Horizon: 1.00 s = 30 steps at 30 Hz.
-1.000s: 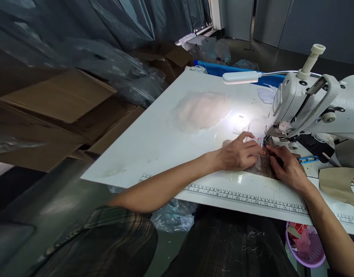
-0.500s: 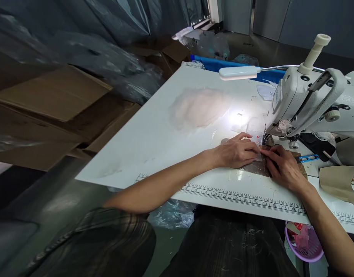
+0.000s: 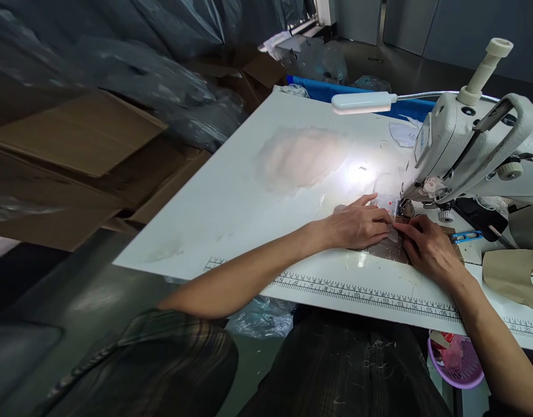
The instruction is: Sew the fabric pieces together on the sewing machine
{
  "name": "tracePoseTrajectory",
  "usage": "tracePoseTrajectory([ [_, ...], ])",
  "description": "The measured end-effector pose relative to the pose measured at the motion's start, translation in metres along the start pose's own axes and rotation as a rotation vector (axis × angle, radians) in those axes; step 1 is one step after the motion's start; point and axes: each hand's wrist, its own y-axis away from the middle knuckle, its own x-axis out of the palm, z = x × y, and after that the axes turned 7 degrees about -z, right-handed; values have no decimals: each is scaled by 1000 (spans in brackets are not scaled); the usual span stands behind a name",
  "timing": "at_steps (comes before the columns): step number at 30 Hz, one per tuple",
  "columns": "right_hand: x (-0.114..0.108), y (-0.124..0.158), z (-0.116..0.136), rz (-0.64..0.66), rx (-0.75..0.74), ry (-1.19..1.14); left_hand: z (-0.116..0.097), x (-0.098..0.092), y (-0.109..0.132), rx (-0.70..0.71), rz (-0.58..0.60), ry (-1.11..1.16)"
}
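Note:
A piece of sheer, see-through fabric [image 3: 386, 250] lies under the needle end of a white sewing machine [image 3: 444, 139]. My left hand [image 3: 364, 225] rests on its left part, palm down, fingers spread and lying nearly flat. Close to the presser foot [image 3: 403, 208], my right hand [image 3: 429, 246] has thumb and forefinger closed at the fabric's edge, so the exact grip is partly hidden. The fingertips of both hands almost meet just in front of the foot. A clear plate with small red marks [image 3: 387, 202] sits left of the needle.
Blue thread snips [image 3: 466, 236] and a brown scrap [image 3: 512, 275] lie right of my right hand. A lamp [image 3: 362, 103] hangs over the white table [image 3: 232, 208]. A pale sheer pile [image 3: 303, 159] lies beyond my left arm. Cardboard boxes [image 3: 75, 130] stand left; a purple basket [image 3: 466, 376] sits below.
The view has tilted slightly, so the machine's top appears a little farther right and higher. Both hands stay by the presser foot with only a slight shift; the grip looks unchanged.

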Motion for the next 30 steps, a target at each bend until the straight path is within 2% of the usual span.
tracePoseTrajectory([
  [8, -7, 1, 0, -4, 65, -170, -3, 6, -1, 20, -93, -85],
  [21, -5, 1, 2, 15, 46, -147, -1, 10, 4, 10, -81, 15],
  [30, -6, 2, 1, 57, 73, -146, -1, 11, 4, 34, -148, 5],
])
